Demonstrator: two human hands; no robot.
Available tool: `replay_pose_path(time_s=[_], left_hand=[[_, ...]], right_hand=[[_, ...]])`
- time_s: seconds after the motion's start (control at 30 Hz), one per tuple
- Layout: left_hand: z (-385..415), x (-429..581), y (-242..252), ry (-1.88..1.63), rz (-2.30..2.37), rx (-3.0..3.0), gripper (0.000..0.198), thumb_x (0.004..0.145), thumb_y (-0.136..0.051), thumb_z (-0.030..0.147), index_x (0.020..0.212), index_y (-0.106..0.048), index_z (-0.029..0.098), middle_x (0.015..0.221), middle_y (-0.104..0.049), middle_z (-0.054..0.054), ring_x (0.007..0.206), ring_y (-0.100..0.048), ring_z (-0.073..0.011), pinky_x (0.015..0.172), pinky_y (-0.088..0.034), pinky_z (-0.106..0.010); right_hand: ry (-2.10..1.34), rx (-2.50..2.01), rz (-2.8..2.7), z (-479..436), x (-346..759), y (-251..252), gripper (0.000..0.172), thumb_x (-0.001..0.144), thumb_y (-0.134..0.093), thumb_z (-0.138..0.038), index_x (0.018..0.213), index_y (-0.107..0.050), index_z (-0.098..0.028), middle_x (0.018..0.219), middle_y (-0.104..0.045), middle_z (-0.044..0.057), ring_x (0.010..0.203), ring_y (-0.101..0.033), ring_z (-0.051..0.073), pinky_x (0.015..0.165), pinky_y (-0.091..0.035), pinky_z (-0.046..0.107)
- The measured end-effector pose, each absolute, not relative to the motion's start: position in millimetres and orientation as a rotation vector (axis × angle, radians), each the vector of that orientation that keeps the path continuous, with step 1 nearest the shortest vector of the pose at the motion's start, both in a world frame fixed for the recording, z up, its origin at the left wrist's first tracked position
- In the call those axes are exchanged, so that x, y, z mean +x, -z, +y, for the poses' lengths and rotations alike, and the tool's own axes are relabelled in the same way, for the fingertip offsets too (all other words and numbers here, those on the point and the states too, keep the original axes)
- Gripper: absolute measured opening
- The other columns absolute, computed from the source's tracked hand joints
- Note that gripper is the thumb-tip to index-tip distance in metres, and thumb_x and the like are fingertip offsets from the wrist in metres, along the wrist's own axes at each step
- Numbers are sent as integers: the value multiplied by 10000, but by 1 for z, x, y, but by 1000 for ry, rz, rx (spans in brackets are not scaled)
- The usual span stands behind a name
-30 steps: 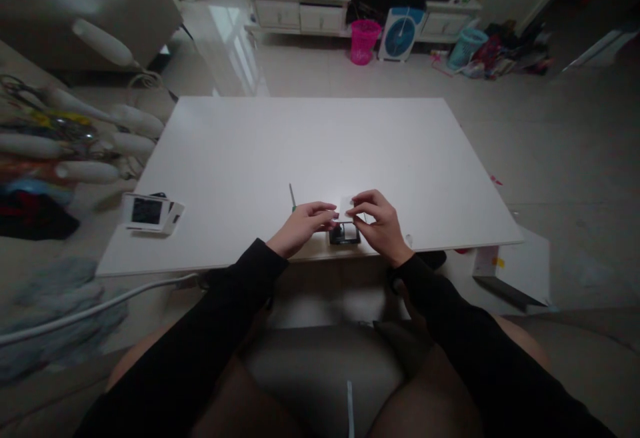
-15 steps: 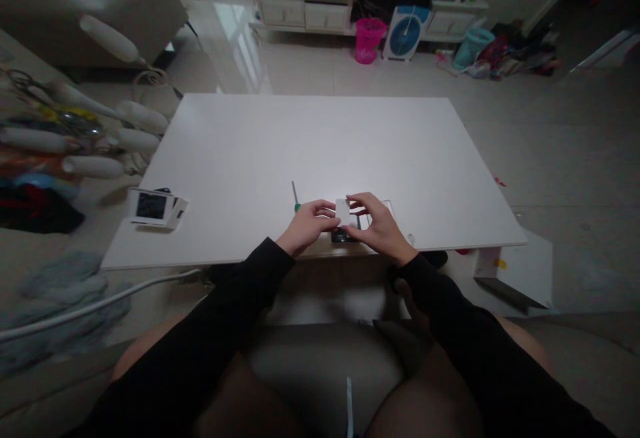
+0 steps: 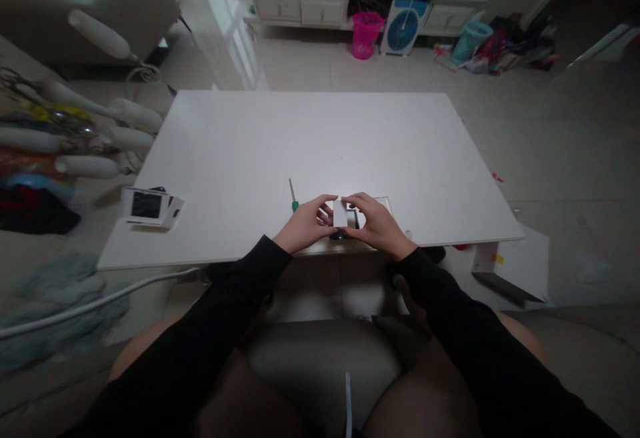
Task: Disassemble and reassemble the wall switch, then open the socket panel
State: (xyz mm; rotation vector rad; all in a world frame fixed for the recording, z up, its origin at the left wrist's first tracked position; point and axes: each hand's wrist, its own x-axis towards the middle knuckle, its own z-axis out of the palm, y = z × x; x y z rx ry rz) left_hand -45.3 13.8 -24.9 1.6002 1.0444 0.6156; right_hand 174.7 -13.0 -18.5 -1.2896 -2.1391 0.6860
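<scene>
My left hand (image 3: 306, 223) and my right hand (image 3: 377, 225) meet near the front edge of the white table (image 3: 320, 151). Between their fingertips they pinch a small white card-like piece (image 3: 340, 213), held upright. Under it lies a small dark flat device (image 3: 345, 230), mostly hidden by my fingers. A clear flat frame (image 3: 381, 203) lies just behind my right hand. A thin screwdriver with a green handle (image 3: 293, 197) lies just left of my left hand.
A small opened white box with a dark panel (image 3: 149, 207) sits at the table's left front corner. White rods and clutter (image 3: 75, 138) crowd the left. A white cable (image 3: 95, 305) runs below the table edge. A pink bin (image 3: 365, 35) and a fan (image 3: 402, 27) stand far back.
Both hands have shifted slightly away from me over the dark device, and the white piece now stands more upright between the fingertips. The view has wobbled a little.
</scene>
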Motion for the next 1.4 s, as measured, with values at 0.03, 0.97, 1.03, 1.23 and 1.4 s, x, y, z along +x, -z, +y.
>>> replay_pose_path(time_s=[0.03,0.97,1.03,1.23,1.4], left_hand=[[14,-46,26,-620,1048,1690,716,717,-861,150,1380,-592,174,1047,-680,-53,779,-665,-128,753,-584,-304],[25,-57,33,-230,1279,2232,612,801,-847,428,1334,-701,164,1247,-653,-102,1024,-681,-252,925,-556,-377],[21,-50,37,-190,1247,2293,591,808,-846,378,1345,-700,181,1251,-658,-97,1062,-675,-263,938,-552,-376],[18,-40,45,-100,1225,2379,517,831,-839,365,1303,-715,194,1244,-662,-109,1118,-660,-287,957,-547,-384],[17,-40,47,-80,1219,2392,533,841,-839,342,1328,-697,181,1260,-651,-118,1117,-661,-284,978,-545,-387]], right_hand=[[-688,-1289,-2149,-13,175,18,542,833,-778,-233,1352,-623,-241,1272,-670,111,1182,-654,287,1010,-545,439],[-516,-1611,-2315,-11,186,28,343,881,-785,-273,1198,-699,-178,1196,-679,119,1127,-629,285,984,-527,429],[-523,-1611,-2348,-12,184,30,375,871,-804,-269,1217,-696,-172,1207,-674,123,1141,-624,286,981,-532,427],[-509,-1676,-2473,-14,176,33,431,860,-833,-281,1251,-692,-164,1282,-660,147,1190,-606,311,983,-538,440],[-540,-1704,-2508,-13,170,37,504,876,-829,-329,1322,-664,-160,1323,-648,147,1197,-601,313,982,-537,434]])
